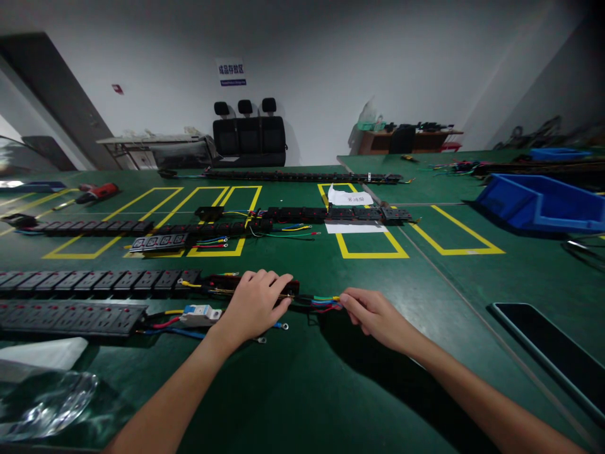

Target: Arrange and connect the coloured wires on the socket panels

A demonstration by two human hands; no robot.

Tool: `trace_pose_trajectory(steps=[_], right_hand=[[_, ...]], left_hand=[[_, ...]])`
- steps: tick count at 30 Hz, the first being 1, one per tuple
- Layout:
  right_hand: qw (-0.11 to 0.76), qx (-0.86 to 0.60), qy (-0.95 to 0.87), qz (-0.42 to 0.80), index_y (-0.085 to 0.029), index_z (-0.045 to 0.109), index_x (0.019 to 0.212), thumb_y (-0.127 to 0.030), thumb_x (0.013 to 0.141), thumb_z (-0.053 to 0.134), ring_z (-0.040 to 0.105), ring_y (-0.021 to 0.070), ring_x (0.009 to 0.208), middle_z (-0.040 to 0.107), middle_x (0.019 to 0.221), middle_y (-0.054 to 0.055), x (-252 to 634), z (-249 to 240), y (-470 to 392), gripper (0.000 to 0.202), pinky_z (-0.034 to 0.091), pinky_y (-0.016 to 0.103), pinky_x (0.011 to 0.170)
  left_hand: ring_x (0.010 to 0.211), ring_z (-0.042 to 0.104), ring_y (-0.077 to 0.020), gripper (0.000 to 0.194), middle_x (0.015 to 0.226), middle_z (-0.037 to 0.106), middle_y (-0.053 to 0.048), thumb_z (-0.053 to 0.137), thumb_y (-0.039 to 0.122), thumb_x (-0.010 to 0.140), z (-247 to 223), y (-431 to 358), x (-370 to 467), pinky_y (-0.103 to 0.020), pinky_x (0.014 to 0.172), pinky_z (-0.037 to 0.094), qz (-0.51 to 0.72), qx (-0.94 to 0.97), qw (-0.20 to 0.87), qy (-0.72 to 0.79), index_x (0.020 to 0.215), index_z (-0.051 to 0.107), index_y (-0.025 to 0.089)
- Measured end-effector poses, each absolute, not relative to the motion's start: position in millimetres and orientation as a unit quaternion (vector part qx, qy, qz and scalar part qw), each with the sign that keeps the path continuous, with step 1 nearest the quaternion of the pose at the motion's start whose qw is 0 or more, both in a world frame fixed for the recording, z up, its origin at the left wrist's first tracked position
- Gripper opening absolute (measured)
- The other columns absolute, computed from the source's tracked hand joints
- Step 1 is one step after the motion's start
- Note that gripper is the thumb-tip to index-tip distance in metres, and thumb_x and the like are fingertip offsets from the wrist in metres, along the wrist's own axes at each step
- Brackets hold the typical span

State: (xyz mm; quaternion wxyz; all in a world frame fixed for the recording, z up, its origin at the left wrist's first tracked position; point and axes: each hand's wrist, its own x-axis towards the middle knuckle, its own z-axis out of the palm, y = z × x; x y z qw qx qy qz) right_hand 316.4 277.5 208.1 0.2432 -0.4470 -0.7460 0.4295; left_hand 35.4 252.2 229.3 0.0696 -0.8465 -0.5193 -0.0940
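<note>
My left hand (258,301) lies over a dark module (293,287) at the right end of a black socket strip (118,281), its fingers bent around it and hiding much of it. From the module's right end runs a bundle of coloured wires (319,301). My right hand (371,313) pinches the tips of these wires between thumb and fingers. Beside my left wrist is a grey-white circuit breaker (201,314) with red, yellow and blue wires. Ring terminals (282,326) stick out below my left hand. A second socket strip (70,318) lies nearer to me.
More socket strips (338,214) lie across the green table (401,391) among yellow tape outlines. A blue bin (539,205) and a phone (553,353) are at the right. Clear plastic (42,400) lies front left, a red power drill (97,192) back left.
</note>
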Motion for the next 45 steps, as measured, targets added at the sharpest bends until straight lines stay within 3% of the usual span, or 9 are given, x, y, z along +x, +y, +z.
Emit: trace_pose_trajectory(steps=[6,20,28,32,36,42,45], right_hand=[[0.263,-0.441,-0.796,0.319,-0.023,0.060,0.077,-0.055,0.106,0.035,0.048,0.0148,0.049,0.050,0.053,-0.003,319.3,200.1,277.1,0.050,0.031,0.027,0.052],[0.247,-0.466,-0.786,0.323,-0.022,0.063,0.074,-0.055,0.105,0.037,0.051,0.0162,0.054,0.054,0.057,-0.001,320.7,204.4,281.1,0.052,0.030,0.028,0.055],[0.216,-0.497,-0.788,0.292,-0.022,0.056,0.066,-0.057,0.104,0.037,0.049,0.0172,0.057,0.053,0.058,0.000,323.2,207.0,284.3,0.055,0.027,0.030,0.056],[0.255,-0.521,-0.759,0.296,-0.022,0.060,0.071,-0.057,0.105,0.033,0.053,0.0174,0.057,0.053,0.058,0.000,327.0,207.0,288.7,0.055,0.032,0.029,0.056],[0.285,-0.511,-0.743,0.325,-0.022,0.062,0.079,-0.058,0.104,0.036,0.052,0.0159,0.055,0.053,0.060,-0.002,329.5,205.5,292.1,0.051,0.036,0.027,0.053],[0.307,-0.488,-0.706,0.411,-0.021,0.065,0.088,-0.061,0.101,0.040,0.051,0.0141,0.052,0.054,0.062,-0.002,327.7,201.4,291.1,0.049,0.038,0.024,0.045],[0.319,-0.496,-0.690,0.420,-0.020,0.066,0.088,-0.061,0.101,0.041,0.051,0.0137,0.050,0.052,0.060,-0.002,329.0,201.1,292.0,0.050,0.039,0.024,0.044]], left_hand=[[0.105,0.061,-0.0268,0.038,0.116,0.068,-0.008,0.055,0.038,0.101,228.5,252.4,35.9,-0.042,0.089,0.043,-0.089,-0.846,0.067,-0.521,0.136,0.057,0.022],[0.106,0.062,-0.0275,0.040,0.117,0.069,-0.008,0.059,0.038,0.099,231.4,250.2,36.8,-0.043,0.090,0.044,-0.091,-0.841,0.059,-0.531,0.136,0.058,0.024],[0.104,0.061,-0.0272,0.036,0.116,0.068,-0.007,0.066,0.026,0.095,234.1,252.6,32.2,-0.041,0.085,0.045,-0.071,-0.848,0.065,-0.522,0.130,0.059,0.023],[0.099,0.060,-0.0272,0.027,0.109,0.065,-0.007,0.069,0.023,0.092,239.1,253.6,29.4,-0.040,0.081,0.046,-0.067,-0.857,0.083,-0.505,0.118,0.063,0.022],[0.093,0.058,-0.0277,0.033,0.100,0.060,-0.008,0.071,0.015,0.083,240.8,254.0,27.9,-0.041,0.079,0.048,-0.104,-0.846,0.124,-0.509,0.115,0.063,0.019],[0.100,0.062,-0.0282,0.043,0.116,0.059,-0.012,0.076,0.011,0.076,234.5,256.2,24.1,-0.041,0.085,0.053,-0.178,-0.827,0.131,-0.517,0.113,0.056,0.019],[0.102,0.065,-0.0305,0.052,0.123,0.062,-0.015,0.076,0.017,0.079,234.3,258.1,20.5,-0.042,0.085,0.054,-0.160,-0.811,0.123,-0.549,0.124,0.050,0.017]])
